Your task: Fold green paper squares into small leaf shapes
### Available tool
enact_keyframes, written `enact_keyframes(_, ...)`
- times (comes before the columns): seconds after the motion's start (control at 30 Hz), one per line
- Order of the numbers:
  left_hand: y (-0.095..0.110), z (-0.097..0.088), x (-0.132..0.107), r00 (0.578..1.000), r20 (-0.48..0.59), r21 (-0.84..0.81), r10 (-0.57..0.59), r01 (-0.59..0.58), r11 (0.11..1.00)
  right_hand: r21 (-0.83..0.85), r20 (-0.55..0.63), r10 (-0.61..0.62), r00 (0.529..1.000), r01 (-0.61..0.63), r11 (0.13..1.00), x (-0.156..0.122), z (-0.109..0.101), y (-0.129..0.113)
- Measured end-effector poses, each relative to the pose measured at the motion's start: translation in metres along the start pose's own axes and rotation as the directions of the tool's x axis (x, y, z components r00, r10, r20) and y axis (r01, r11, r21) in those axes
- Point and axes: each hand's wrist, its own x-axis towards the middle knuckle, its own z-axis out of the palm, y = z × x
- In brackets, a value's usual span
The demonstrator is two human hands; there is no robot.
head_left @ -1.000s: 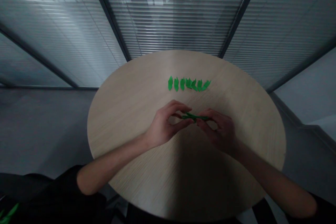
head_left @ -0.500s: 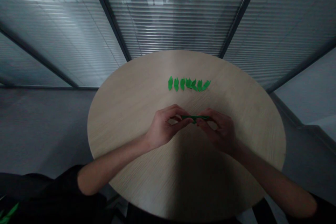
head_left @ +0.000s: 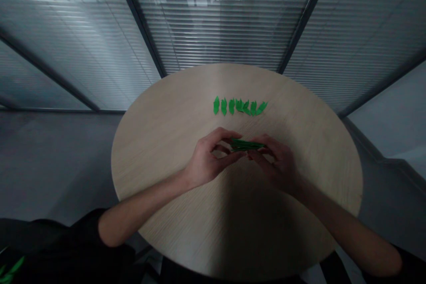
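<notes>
A dark green folded paper piece (head_left: 246, 144) is held between my two hands over the middle of the table, with several thin layers showing along its edge. My left hand (head_left: 213, 156) grips its left end, thumb below and fingers above. At its right end, my right hand (head_left: 279, 160) pinches it with thumb and fingers. Beyond my hands, a row of several small bright green folded pieces (head_left: 232, 106) lies on the table; those toward the right overlap or touch.
The round wooden table (head_left: 159, 142) fills the middle of the view. Behind it stand glass panels with blinds (head_left: 219, 35) and dark frames. Something green (head_left: 15, 268) shows at the lower left, beside my dark clothing. Grey floor surrounds the table.
The green paper between my hands has tilted and spread, so more of its layers show. My left fingers have lifted slightly; the row of pieces has stayed put.
</notes>
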Motion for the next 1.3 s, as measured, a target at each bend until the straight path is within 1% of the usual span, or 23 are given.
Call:
enact_keyframes(0.13,0.0007,-0.0007,0.0004,1.000,0.006,0.012,-0.017,0.017,1.000,-0.011,0.006,0.001,1.000,-0.001,1.000,0.0004,-0.0004,-0.0007)
enact_keyframes(0.27,0.0016,-0.0005,0.0015,0.999,-0.012,0.008,-0.030,0.030,1.000,-0.009,0.002,0.006,1.000,-0.006,1.000,0.0002,-0.0002,0.0000)
enact_keyframes(0.63,0.0011,-0.0012,-0.0001,0.998,-0.019,0.006,-0.058,0.058,0.998,-0.007,0.018,0.053,0.998,-0.053,0.999,-0.0023,0.0010,0.0023)
enact_keyframes(0.7,0.0007,-0.0011,0.0001,0.999,-0.017,0.012,-0.052,0.052,0.999,-0.009,0.019,0.057,0.998,-0.056,0.998,-0.0024,0.0009,0.0028)
enact_keyframes(0.9,0.0006,-0.0019,0.0010,1.000,0.003,0.067,0.013,-0.013,0.998,0.009,0.029,0.072,0.997,-0.072,0.997,-0.0021,0.0013,0.0024)
enact_keyframes(1.07,0.0015,-0.0008,0.0011,0.999,0.020,0.051,-0.030,0.029,0.998,0.008,0.026,0.063,0.998,-0.063,0.998,-0.0025,0.0012,0.0027)
enact_keyframes(1.3,0.0003,0.0006,0.0002,0.999,0.014,0.038,-0.043,0.042,0.998,-0.001,-0.008,0.054,0.999,-0.054,0.999,-0.0018,0.0012,0.0011)
